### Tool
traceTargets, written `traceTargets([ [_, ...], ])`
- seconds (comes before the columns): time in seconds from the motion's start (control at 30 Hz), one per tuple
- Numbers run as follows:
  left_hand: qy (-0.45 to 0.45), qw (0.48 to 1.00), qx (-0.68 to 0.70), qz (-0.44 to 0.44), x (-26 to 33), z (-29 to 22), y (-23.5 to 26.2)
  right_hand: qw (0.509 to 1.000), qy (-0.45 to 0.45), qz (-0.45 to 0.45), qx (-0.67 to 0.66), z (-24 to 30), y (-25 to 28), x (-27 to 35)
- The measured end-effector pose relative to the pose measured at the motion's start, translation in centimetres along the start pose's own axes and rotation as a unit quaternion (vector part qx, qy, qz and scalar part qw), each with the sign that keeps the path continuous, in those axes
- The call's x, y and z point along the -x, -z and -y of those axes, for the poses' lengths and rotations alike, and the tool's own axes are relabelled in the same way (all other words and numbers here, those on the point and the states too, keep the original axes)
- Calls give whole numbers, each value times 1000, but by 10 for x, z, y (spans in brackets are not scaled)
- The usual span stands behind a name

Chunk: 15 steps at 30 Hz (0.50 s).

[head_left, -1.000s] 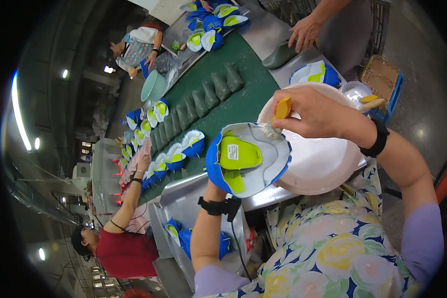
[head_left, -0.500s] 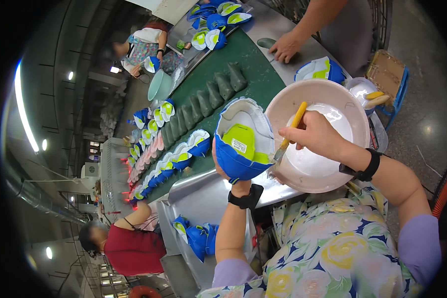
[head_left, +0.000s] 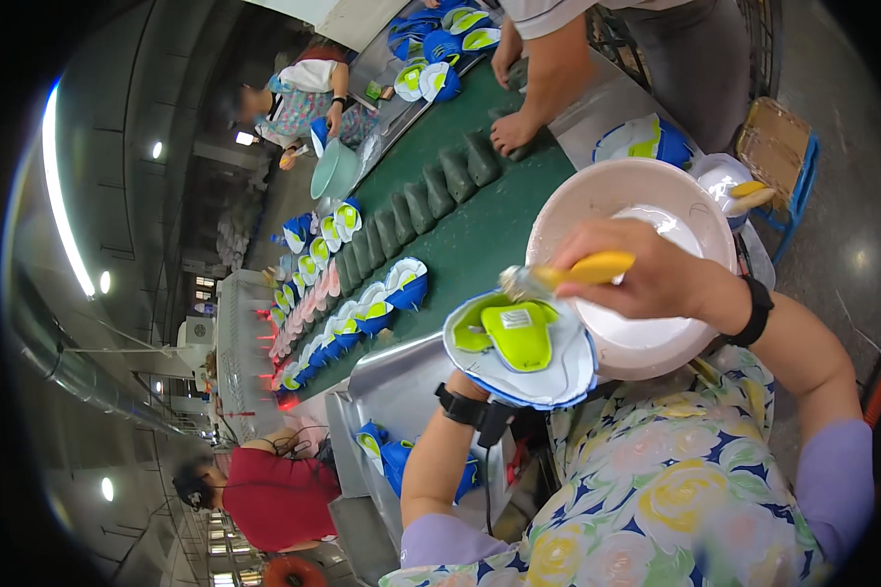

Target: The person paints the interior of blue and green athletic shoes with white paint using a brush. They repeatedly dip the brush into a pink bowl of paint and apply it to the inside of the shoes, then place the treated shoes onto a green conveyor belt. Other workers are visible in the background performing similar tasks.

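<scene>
Head view: someone in a flowery apron (head_left: 646,489) has a white, blue and bright green cloth shoe piece (head_left: 521,338) near the middle of the frame. Their left hand (head_left: 467,384) is mostly hidden under it, so I can't tell how those fingers are bent. Their right hand (head_left: 617,269) is closed around a brush with a yellow handle (head_left: 602,266). Its pale bristles (head_left: 521,284) are at the top edge of the shoe piece, too blurry to show if they touch. Behind that hand, right of the middle, sits a big round pale pink tub (head_left: 556,210) with white stuff inside. On the green table (head_left: 504,210), dark grey foot-shaped blocks (head_left: 437,193) stand in a slanting row. Near the top, another worker's hand (head_left: 514,132) touches a block. At the lower left there's a person in a red top (head_left: 279,494).
</scene>
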<state>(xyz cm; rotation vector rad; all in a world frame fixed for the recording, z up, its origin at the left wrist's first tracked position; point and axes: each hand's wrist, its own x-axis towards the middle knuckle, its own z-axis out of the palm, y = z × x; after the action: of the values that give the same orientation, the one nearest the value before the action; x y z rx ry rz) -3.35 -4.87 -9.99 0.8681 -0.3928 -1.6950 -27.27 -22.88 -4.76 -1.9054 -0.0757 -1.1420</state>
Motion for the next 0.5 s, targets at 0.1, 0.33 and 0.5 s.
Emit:
traceTargets([
  [0.1,36,998,44,-14,-8,24,-18,992,121,25,0,3,-20,-11],
  [0.33,43,997,66,-25,-10,37,-31,971,138,150,127,-11,-14,-18],
  [0.5,-13,997,45,-58,-5,33,-15,967,58,192,155,-18,-1,-8],
])
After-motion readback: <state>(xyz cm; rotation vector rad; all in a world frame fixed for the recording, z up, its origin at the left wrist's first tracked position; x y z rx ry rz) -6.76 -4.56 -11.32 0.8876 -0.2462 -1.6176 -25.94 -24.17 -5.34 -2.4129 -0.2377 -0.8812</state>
